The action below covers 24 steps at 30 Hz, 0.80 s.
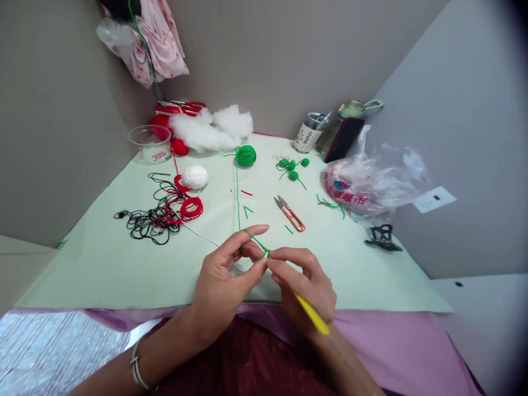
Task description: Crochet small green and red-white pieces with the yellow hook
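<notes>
My left hand pinches a small piece of green yarn work between thumb and fingers, its index finger stretched out with the green yarn running over it. That strand leads back to a green yarn ball. In my right hand is a crochet hook with a yellow handle; its tip meets the yarn at the left fingertips. The stitches are mostly hidden by the fingers. Orange-handled thread snips lie beyond my right hand, with short green yarn scraps nearby.
Tangled black cord, red yarn loops and a white yarn ball lie left. White stuffing and a plastic tub stand behind. Small green balls, a pen can, a phone, a plastic bag and a hair claw are right.
</notes>
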### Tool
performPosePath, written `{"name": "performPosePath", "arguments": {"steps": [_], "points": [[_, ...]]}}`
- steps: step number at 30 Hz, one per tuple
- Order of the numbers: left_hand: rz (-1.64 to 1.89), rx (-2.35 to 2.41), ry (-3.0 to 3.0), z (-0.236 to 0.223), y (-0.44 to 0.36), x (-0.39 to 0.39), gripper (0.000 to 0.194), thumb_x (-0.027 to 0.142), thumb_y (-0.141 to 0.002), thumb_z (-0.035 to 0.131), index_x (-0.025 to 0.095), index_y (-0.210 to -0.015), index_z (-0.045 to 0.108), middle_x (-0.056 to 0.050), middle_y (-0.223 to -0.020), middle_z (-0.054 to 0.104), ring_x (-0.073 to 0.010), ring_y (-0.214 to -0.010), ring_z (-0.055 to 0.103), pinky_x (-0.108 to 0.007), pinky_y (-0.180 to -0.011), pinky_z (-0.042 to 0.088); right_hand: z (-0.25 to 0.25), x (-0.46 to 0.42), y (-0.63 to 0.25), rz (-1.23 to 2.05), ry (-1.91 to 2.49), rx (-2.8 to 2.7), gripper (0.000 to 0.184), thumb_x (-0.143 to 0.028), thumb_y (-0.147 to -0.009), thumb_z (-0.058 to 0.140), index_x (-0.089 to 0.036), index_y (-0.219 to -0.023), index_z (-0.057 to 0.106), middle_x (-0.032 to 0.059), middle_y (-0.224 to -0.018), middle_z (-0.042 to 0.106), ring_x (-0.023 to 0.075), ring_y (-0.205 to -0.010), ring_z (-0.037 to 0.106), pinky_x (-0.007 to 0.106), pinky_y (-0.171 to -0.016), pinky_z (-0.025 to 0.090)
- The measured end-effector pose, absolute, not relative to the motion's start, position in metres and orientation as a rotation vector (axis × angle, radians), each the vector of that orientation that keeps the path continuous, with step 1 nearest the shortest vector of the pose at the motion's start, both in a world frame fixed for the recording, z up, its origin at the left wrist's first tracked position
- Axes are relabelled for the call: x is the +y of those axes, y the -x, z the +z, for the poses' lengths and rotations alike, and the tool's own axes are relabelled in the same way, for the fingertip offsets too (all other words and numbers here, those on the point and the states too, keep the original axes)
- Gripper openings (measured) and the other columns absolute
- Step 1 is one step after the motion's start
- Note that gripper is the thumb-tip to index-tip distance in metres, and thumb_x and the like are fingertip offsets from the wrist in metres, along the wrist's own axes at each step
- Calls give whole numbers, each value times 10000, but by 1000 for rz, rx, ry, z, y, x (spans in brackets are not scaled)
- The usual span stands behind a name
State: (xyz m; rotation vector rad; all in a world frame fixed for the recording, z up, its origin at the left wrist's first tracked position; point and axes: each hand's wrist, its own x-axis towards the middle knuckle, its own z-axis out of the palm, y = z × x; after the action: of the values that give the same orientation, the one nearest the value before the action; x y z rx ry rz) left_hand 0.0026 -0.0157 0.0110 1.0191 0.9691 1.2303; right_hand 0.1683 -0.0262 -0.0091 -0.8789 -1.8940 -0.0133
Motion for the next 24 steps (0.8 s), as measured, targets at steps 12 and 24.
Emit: {"name": "performPosePath", "arguments": {"steps": [12, 24], "points": [[1017, 750, -768, 8, 6, -5, 368, 261, -815, 883, 257, -1179, 836, 7, -855, 644, -123, -803, 562, -233, -767, 452, 5, -21, -165, 651, 821, -1409, 201, -178, -1038, 587, -239, -1013, 776, 36, -861, 730, 179, -778, 690, 321, -668, 581], [977, 626, -491, 7, -5, -6, 446, 265, -788, 919, 217, -1219, 817, -7, -896, 731, -101, -822, 642, -210, -823, 512, -10, -28, -163, 161, 967, -1720, 342, -86, -981, 666, -309, -1209, 790, 54, -1056, 762, 203, -931, 727, 342, -765, 607]]}}
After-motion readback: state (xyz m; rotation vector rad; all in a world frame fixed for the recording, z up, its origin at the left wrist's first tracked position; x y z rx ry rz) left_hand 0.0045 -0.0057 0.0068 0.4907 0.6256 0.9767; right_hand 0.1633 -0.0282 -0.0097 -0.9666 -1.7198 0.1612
